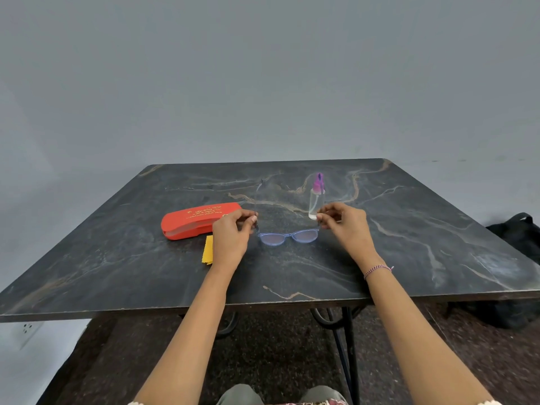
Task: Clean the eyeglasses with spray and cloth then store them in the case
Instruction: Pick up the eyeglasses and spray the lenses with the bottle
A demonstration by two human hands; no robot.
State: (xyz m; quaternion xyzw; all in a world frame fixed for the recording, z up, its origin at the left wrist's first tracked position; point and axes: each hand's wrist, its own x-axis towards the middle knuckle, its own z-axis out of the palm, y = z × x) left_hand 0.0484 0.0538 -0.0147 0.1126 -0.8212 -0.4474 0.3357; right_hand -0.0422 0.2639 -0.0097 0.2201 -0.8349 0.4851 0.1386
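Dark marbled table point(409, 258) before you: your left hand point(230, 232) and right hand point(346, 223) each pinch 1 temple of the eyeglasses point(287, 236), frame running left-right between them at mid-table. Spray bottle point(316, 200) stands just behind your right hand.

You've got just one thing w/ writing on it: the long red plastic glasses case point(187, 226). Gold letters point(204, 212) run across its lid in approx. 3 short rows, w/ the top row the biggest. They're too small & blurry to read, so you can't tell the words or even what kind of letters they are. A tiny gold mark sits at the left end of the top row. One more gold bit shows right by your left hand point(230, 238).
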